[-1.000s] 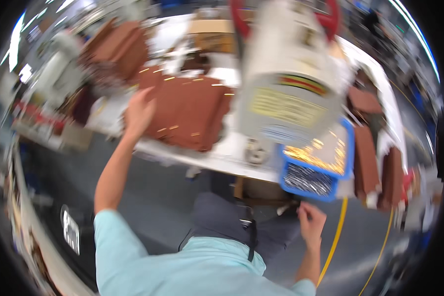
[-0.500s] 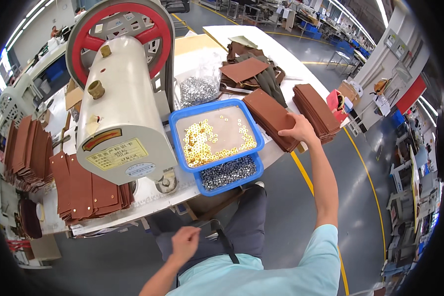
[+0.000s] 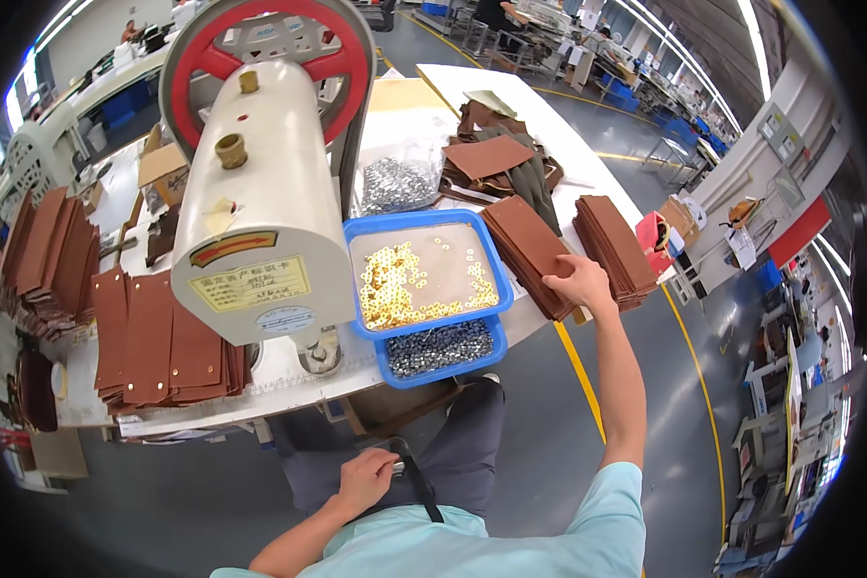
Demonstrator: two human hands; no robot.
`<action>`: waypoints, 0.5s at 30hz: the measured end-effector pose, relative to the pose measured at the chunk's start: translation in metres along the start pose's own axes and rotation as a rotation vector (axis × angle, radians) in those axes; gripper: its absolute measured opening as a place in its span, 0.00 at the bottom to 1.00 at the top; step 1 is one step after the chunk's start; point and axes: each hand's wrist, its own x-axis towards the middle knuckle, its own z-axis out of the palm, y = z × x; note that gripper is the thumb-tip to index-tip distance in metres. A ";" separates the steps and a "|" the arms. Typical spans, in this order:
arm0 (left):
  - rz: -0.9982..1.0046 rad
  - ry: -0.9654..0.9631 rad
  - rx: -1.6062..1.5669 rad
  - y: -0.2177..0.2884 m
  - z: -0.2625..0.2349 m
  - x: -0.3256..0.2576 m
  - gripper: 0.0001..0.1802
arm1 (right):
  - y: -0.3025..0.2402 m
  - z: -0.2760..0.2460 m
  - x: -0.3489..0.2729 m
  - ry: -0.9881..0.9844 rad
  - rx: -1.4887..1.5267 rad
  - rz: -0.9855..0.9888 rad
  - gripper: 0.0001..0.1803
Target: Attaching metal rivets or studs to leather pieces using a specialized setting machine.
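My right hand [image 3: 584,286] reaches to the near end of a stack of long brown leather pieces [image 3: 522,241]. Its thumb and fingers are apart, bent over and touching the top piece. Over my lap is my left hand [image 3: 366,482], fingers curled together beside a black strap [image 3: 420,486]; whatever they hold is hidden. Left of the leather stack, a blue-rimmed tray [image 3: 499,258] holds gold ring-shaped pieces [image 3: 387,284]. Partly beneath it sits a second blue tray [image 3: 395,381] with small silver metal parts [image 3: 438,349].
A cream press machine [image 3: 260,193] with a red wheel [image 3: 354,96] stands at left. Brown pieces with gold studs [image 3: 149,337] lie beside it. Another leather stack [image 3: 615,246] is at right. Behind are a bag of metal parts [image 3: 395,183] and piled brown pieces [image 3: 491,154].
My left hand has moved down against my lap by the strap. My right hand stays at the leather stack, its fingers slightly shifted. The whole view has turned a little.
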 end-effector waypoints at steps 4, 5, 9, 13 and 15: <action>-0.021 0.003 0.011 0.004 -0.003 0.005 0.08 | 0.018 0.010 0.006 0.130 0.130 -0.121 0.24; -0.022 -0.009 0.015 0.004 -0.003 0.007 0.08 | 0.023 0.014 0.009 0.125 0.127 -0.123 0.24; 0.002 -0.014 -0.035 0.017 0.000 0.021 0.09 | 0.011 0.018 -0.004 0.507 -0.025 -0.203 0.17; -0.059 -0.097 -0.192 0.055 -0.020 0.063 0.14 | -0.044 0.009 -0.086 0.785 0.144 -0.470 0.10; -0.095 -0.159 -0.430 0.075 -0.030 0.090 0.21 | -0.077 0.008 -0.139 0.761 0.173 -0.703 0.07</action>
